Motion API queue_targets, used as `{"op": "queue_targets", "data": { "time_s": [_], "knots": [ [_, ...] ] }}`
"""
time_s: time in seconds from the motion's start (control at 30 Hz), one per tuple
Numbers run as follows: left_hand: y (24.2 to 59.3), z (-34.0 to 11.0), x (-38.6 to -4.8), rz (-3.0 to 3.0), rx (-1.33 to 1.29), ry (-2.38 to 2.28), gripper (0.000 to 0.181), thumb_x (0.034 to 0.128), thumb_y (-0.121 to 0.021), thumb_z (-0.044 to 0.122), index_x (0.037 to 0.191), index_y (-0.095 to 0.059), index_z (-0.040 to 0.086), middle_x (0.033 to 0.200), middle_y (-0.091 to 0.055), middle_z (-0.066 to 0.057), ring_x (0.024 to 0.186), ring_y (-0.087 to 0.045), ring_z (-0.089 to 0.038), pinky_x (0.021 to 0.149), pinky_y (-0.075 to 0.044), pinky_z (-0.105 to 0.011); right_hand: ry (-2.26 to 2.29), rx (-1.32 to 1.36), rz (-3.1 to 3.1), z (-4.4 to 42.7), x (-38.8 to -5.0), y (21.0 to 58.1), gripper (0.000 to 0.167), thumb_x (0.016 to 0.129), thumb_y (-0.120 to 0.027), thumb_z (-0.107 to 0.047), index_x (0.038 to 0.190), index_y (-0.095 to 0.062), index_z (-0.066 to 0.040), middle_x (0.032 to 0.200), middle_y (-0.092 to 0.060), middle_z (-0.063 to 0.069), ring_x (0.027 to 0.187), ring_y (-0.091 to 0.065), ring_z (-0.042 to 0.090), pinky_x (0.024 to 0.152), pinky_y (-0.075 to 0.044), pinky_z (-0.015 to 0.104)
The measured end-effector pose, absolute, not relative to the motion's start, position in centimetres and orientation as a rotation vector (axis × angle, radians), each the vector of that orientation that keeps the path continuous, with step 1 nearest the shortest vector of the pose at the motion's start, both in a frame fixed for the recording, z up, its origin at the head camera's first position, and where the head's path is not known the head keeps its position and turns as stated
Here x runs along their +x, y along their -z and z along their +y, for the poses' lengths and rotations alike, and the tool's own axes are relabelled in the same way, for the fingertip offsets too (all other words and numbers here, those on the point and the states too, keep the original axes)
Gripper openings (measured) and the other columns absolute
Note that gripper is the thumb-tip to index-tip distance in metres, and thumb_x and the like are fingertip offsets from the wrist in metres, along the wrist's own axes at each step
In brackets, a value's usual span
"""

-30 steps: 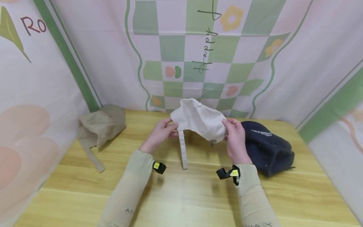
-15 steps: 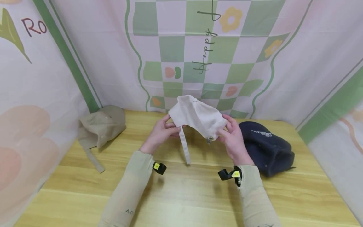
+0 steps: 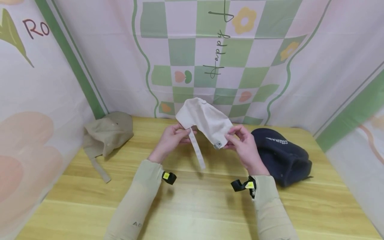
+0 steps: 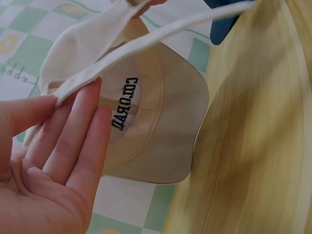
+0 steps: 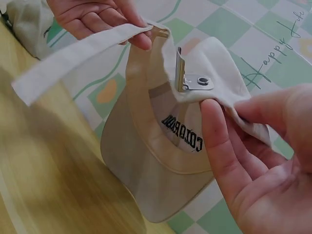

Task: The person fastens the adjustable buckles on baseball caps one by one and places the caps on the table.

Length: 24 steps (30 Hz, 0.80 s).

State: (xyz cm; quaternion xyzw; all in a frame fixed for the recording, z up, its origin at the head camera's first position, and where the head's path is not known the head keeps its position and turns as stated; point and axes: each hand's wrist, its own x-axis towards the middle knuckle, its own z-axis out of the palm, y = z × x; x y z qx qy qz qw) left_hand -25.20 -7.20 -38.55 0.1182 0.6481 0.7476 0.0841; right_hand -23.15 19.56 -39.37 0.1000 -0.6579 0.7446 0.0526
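A cream cap (image 3: 204, 116) is held up above the table between both hands, its loose strap (image 3: 197, 150) hanging down. My left hand (image 3: 169, 140) pinches the cap's edge at the base of the strap (image 4: 146, 44). On the other side, my right hand (image 3: 247, 146) pinches the edge beside a metal buckle (image 5: 199, 82), whose clasp stands raised. The strap is not through the buckle. In the left wrist view, dark lettering (image 4: 125, 103) shows inside the cap, and the brim (image 4: 180, 117) points away from the hands.
A khaki cap (image 3: 112, 131) with its strap hanging loose lies on the wooden table (image 3: 192, 206) at the left. At the right lies a navy cap (image 3: 282, 156). A patterned cloth (image 3: 180, 50) hangs behind the table.
The cream cap has shifted slightly left and up and has tilted, with its strap swinging rightward. My right hand has moved its grip closer to the buckle, which now shows more plainly.
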Motion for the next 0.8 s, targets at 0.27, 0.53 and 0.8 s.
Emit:
{"op": "queue_targets", "data": {
  "time_s": [0.27, 0.53, 0.8],
  "knots": [
    [38.34, -7.14, -25.04, 1.96, 0.37, -2.232, 0.028, 0.1069, -0.057, 0.017, 0.115, -0.067, -0.008, 0.111, -0.071, -0.026, 0.08, -0.074, -0.019, 0.092, -0.054, -0.052, -2.264, 0.383, -2.056, 19.75, -22.79, 39.02, 0.024, 0.106, -0.042, 0.004, 0.101, -0.065, 0.009, 0.109, -0.058, 0.012, 0.081, -0.063, 0.02, 0.073, -0.058, 0.031],
    [38.42, -7.2, -25.1, 1.961, 0.396, -2.244, 0.032, 0.1071, -0.057, 0.023, 0.12, -0.07, -0.004, 0.112, -0.069, -0.028, 0.075, -0.073, -0.02, 0.084, -0.059, -0.042, -2.262, 0.45, -2.167, 19.9, -22.65, 38.68, 0.031, 0.096, -0.054, 0.01, 0.126, -0.054, 0.003, 0.132, -0.046, 0.018, 0.088, -0.067, 0.023, 0.078, -0.06, 0.034],
    [38.59, -7.15, -25.1, 1.942, 0.379, -2.274, 0.03, 0.1065, -0.058, 0.02, 0.119, -0.069, -0.005, 0.102, -0.074, -0.02, 0.075, -0.073, -0.02, 0.083, -0.06, -0.042, -2.271, 0.528, -2.139, 19.46, -22.26, 39.02, 0.073, 0.077, -0.066, 0.027, 0.136, -0.038, -0.005, 0.141, -0.034, 0.017, 0.099, -0.065, 0.021, 0.079, -0.057, 0.028]
  ]
}}
